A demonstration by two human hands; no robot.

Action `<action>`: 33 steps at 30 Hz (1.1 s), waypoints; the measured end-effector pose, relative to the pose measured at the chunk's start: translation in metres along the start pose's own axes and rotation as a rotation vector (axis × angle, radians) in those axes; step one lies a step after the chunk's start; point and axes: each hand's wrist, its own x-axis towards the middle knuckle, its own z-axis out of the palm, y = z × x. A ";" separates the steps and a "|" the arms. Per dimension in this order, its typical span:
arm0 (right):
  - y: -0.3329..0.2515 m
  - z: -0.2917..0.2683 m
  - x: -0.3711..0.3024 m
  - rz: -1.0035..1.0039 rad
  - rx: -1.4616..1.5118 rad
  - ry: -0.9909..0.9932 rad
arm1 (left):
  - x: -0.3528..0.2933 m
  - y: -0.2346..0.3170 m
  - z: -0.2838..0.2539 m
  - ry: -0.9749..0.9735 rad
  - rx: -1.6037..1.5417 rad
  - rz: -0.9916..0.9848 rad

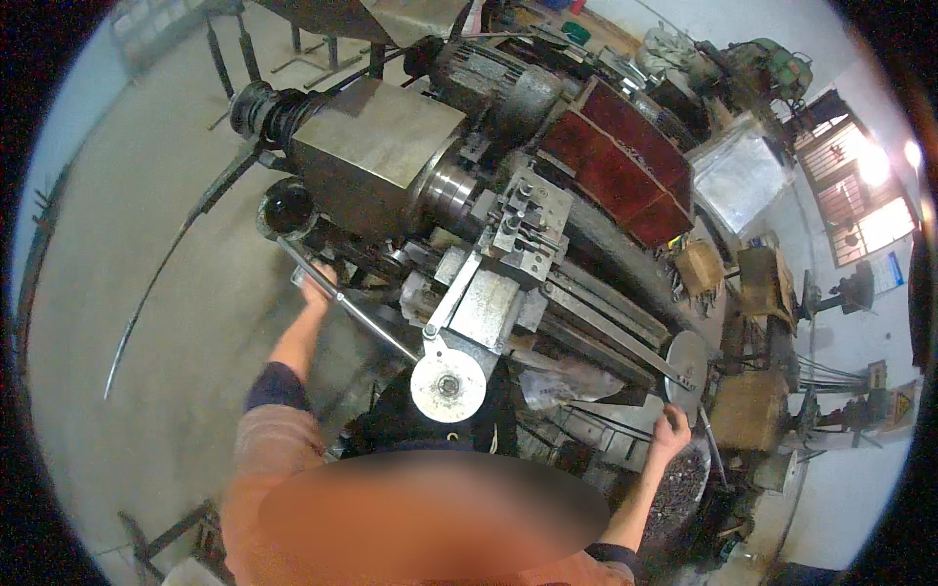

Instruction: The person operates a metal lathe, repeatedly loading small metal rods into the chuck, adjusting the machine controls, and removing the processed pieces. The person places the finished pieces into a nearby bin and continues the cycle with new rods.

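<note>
A metal lathe (381,132) stands before me, its shiny round chuck (454,192) facing a bolted tool post (530,220). My left hand (318,285) is closed beside a long metal bar (366,322) that slants down toward a pale round dial (447,385). What its fingers hold is partly hidden by the bar. At the right, my right hand (670,433) is curled just below the rim of a grey handwheel (687,373). Whatever lies within those fingers does not show clearly.
Behind the lathe bed leans a dark red panel (620,161), with a plastic-wrapped sheet (743,174) to its right. Metal chips (679,488) lie below my right hand. A long thin rod (156,264) juts out at the left. Cardboard boxes (750,410) stand at the right.
</note>
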 end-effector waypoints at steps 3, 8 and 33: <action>-0.052 0.017 0.022 -0.257 -0.003 -0.072 | 0.020 0.012 -0.030 -0.332 0.983 0.285; -0.166 0.044 0.061 -0.382 0.013 -0.213 | 0.021 0.068 -0.049 -0.474 1.303 0.257; -0.402 0.253 0.074 -0.863 -0.403 -0.782 | -0.119 0.275 -0.191 0.095 1.429 0.253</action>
